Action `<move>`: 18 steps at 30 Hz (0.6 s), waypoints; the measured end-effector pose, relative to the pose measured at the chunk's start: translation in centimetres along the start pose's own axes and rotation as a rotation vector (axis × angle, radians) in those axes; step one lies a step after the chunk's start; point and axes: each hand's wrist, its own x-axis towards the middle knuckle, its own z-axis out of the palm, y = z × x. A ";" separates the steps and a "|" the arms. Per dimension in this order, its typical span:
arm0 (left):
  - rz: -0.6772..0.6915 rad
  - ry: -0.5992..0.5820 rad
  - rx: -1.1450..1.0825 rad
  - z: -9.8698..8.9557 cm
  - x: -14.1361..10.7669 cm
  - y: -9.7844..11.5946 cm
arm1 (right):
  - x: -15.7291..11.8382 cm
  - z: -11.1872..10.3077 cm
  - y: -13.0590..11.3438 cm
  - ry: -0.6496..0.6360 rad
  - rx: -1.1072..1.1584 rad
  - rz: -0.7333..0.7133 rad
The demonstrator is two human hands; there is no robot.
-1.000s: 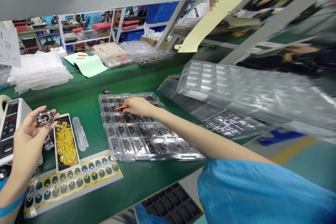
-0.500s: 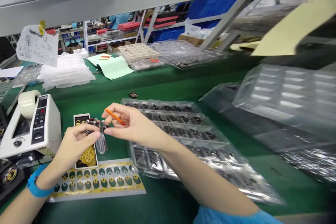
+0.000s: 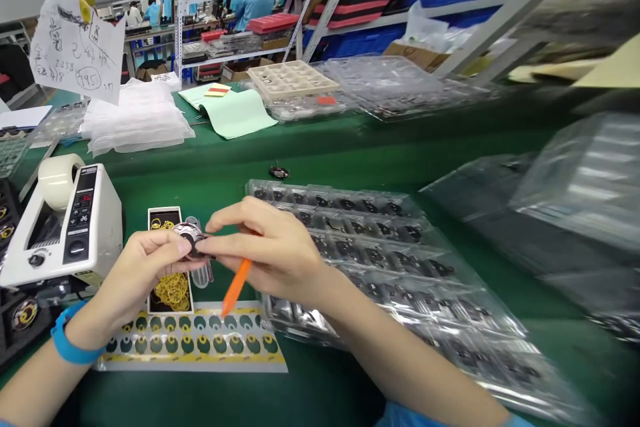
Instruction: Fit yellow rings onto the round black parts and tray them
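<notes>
My left hand (image 3: 143, 263) pinches a small round black-and-silver part (image 3: 186, 230) between thumb and fingers. The fingertips of my right hand (image 3: 273, 247) press against the right side of that part. Tucked in the fingers of the same hand is an orange pointed stick (image 3: 237, 288), its tip slanting down to the left. Just behind the part lies a clear plastic tube (image 3: 201, 277). Under my hands stands a small white-rimmed box (image 3: 191, 303) with yellow rings (image 3: 173, 290) inside. In front of it lies a sheet of yellow-edged die-cut stickers (image 3: 200, 365).
A white tape dispenser (image 3: 107, 213) stands at the left. Clear trays of black parts (image 3: 375, 257) spread to the right. One loose round part (image 3: 279, 172) lies behind them. Green paper (image 3: 240, 113), white sheets (image 3: 135, 117) and a beige compartment tray (image 3: 290, 80) sit farther back.
My right hand has turned over, so the orange stick has swung from pointing up-left to pointing down. The round part remains between both hands. The whole view has shifted.
</notes>
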 end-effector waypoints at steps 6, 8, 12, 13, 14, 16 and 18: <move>0.129 -0.041 0.028 -0.3 0.1 -0.7 | 0.4 0.1 -0.7 0.107 0.360 0.522; 0.160 -0.048 0.082 -0.2 0.1 -0.9 | 0.4 0.2 -0.6 0.096 0.491 0.671; 0.216 -0.059 0.174 0.1 0.1 -1.3 | 0.3 0.8 -0.2 0.109 0.643 0.824; 0.226 -0.062 0.184 0.1 0.1 -1.4 | 0.3 0.9 -0.2 0.115 0.647 0.841; 0.234 -0.061 0.192 0.2 0.0 -1.5 | 0.3 1.0 -0.2 0.117 0.642 0.856; 0.254 -0.054 0.206 0.2 0.0 -1.6 | 0.4 1.1 -0.3 0.120 0.629 0.873; 0.276 -0.047 0.217 0.2 0.0 -1.7 | 0.6 1.2 -0.6 0.123 0.634 0.881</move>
